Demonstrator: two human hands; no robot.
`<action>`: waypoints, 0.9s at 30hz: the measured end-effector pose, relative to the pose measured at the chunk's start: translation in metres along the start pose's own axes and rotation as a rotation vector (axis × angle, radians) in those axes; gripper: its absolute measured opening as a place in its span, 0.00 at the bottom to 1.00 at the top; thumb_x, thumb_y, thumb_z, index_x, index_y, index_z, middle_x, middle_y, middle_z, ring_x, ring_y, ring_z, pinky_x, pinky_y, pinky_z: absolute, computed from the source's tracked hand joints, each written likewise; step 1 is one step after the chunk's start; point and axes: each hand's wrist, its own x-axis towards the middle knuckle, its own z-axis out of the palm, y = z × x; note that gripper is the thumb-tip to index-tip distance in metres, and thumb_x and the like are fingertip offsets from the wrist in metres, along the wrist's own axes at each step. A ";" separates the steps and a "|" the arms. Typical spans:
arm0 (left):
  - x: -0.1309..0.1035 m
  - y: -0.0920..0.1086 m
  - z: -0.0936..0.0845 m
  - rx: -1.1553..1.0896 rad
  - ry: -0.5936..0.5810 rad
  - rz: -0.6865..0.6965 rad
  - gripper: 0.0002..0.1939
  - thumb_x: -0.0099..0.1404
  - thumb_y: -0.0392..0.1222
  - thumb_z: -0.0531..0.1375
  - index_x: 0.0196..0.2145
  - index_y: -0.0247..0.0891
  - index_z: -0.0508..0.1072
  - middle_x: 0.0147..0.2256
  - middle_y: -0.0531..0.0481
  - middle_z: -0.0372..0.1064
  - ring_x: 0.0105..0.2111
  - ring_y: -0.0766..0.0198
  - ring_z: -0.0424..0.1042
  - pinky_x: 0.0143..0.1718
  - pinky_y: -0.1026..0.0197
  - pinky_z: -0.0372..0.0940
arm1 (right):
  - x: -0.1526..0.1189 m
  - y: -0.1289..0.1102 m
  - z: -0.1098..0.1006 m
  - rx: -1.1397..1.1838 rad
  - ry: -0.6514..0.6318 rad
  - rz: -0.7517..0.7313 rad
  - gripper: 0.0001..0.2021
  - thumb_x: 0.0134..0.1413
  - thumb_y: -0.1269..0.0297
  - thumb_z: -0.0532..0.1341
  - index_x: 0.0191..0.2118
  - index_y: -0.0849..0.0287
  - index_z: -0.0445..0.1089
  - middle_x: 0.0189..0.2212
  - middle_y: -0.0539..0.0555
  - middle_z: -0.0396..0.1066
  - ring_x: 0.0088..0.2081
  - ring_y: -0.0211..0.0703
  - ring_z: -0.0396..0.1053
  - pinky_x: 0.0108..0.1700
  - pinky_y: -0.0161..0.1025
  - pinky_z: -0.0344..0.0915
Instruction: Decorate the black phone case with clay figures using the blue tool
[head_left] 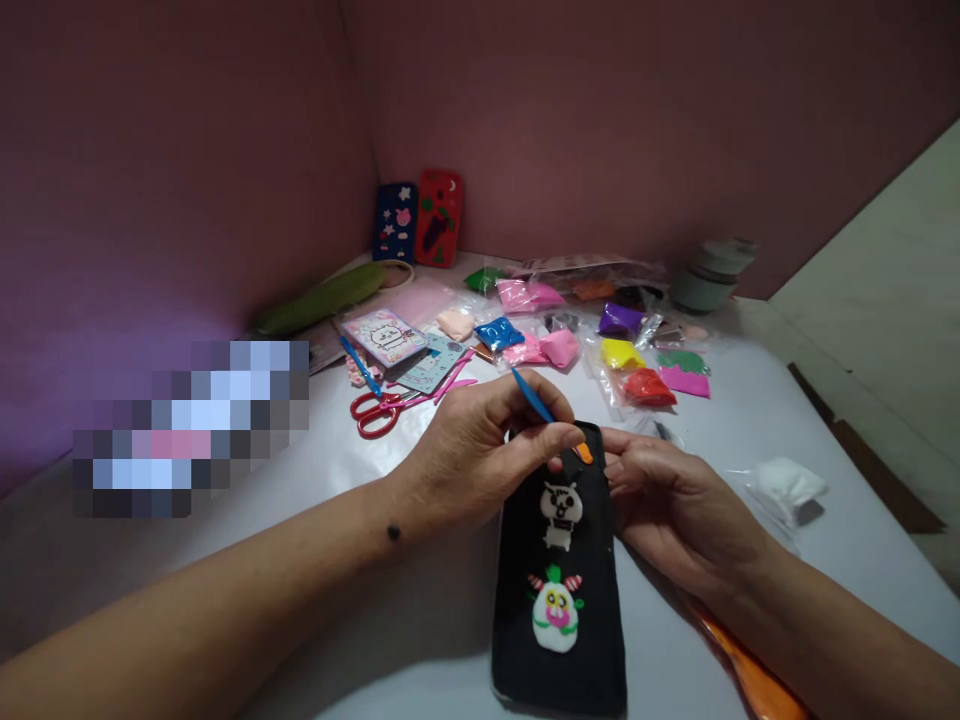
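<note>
My left hand (495, 440) is closed in a pinch around a thin blue modelling tool (532, 396), over the top end of a black phone case (517, 600). Beneath my left fingertips, a small orange piece (584, 453) sits on the case. My right hand (667, 490) grips the case's upper right edge; some of its fingers are hidden. Two clay figures decorate the black face: a white animal figure (561, 515) in the middle and, lower down, a white figure (555, 615) with green, pink and yellow details.
Red-handled scissors (375, 414), a blue stick (361, 366) and cards (385, 338) lie left of several clay packets (540, 350). A white clay packet (791, 488) is at right. An orange object (757, 680) lies below my right forearm. Two decorated cases (439, 218) lean on the wall.
</note>
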 end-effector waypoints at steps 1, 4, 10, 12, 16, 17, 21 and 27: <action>0.000 0.000 0.000 0.012 0.006 0.008 0.02 0.59 0.31 0.62 0.30 0.30 0.72 0.22 0.56 0.71 0.22 0.75 0.68 0.24 0.75 0.62 | 0.000 0.000 0.000 0.001 0.002 0.002 0.18 0.38 0.80 0.58 0.37 0.64 0.79 0.29 0.57 0.77 0.30 0.39 0.71 0.35 0.31 0.66; 0.000 0.000 0.000 0.042 0.010 0.012 0.02 0.59 0.31 0.63 0.29 0.30 0.73 0.21 0.55 0.72 0.22 0.74 0.69 0.25 0.75 0.63 | 0.000 0.000 0.000 -0.004 0.012 0.001 0.18 0.38 0.80 0.58 0.37 0.65 0.78 0.29 0.57 0.76 0.30 0.39 0.71 0.35 0.31 0.66; -0.001 -0.001 0.001 0.090 -0.012 -0.011 0.02 0.58 0.33 0.64 0.30 0.30 0.74 0.23 0.52 0.74 0.23 0.72 0.71 0.25 0.74 0.64 | 0.001 0.000 0.000 -0.009 0.023 -0.009 0.17 0.38 0.80 0.58 0.35 0.65 0.78 0.28 0.57 0.76 0.29 0.38 0.69 0.33 0.30 0.65; -0.001 -0.001 0.001 0.094 -0.013 0.000 0.02 0.58 0.32 0.63 0.30 0.30 0.74 0.23 0.52 0.74 0.23 0.73 0.71 0.25 0.75 0.64 | 0.001 0.000 0.000 -0.005 0.018 -0.001 0.17 0.38 0.80 0.58 0.36 0.66 0.78 0.28 0.57 0.76 0.29 0.37 0.69 0.32 0.30 0.65; -0.002 0.000 0.001 0.092 -0.011 0.004 0.02 0.59 0.32 0.63 0.30 0.30 0.74 0.23 0.53 0.73 0.23 0.73 0.72 0.25 0.75 0.64 | 0.000 0.000 0.000 -0.002 0.009 -0.008 0.16 0.38 0.81 0.58 0.36 0.67 0.78 0.26 0.56 0.75 0.27 0.35 0.69 0.31 0.28 0.64; -0.002 0.000 0.002 0.096 -0.011 0.005 0.02 0.58 0.32 0.63 0.30 0.30 0.74 0.24 0.53 0.74 0.23 0.73 0.72 0.25 0.75 0.64 | 0.000 0.000 0.000 0.000 0.007 -0.010 0.16 0.38 0.81 0.58 0.35 0.67 0.77 0.26 0.56 0.74 0.27 0.35 0.69 0.31 0.28 0.64; -0.002 -0.001 0.002 0.117 -0.018 0.015 0.02 0.59 0.33 0.64 0.30 0.31 0.74 0.24 0.52 0.74 0.24 0.73 0.72 0.26 0.75 0.64 | 0.000 0.001 -0.001 -0.003 0.009 0.000 0.17 0.39 0.81 0.57 0.37 0.67 0.77 0.27 0.56 0.74 0.27 0.35 0.69 0.31 0.29 0.65; -0.003 -0.003 0.002 0.158 -0.016 0.032 0.02 0.58 0.33 0.64 0.30 0.31 0.74 0.23 0.53 0.74 0.23 0.73 0.72 0.25 0.75 0.64 | -0.001 0.001 -0.002 0.002 0.011 0.004 0.16 0.39 0.81 0.57 0.36 0.68 0.77 0.28 0.56 0.73 0.27 0.34 0.68 0.30 0.29 0.63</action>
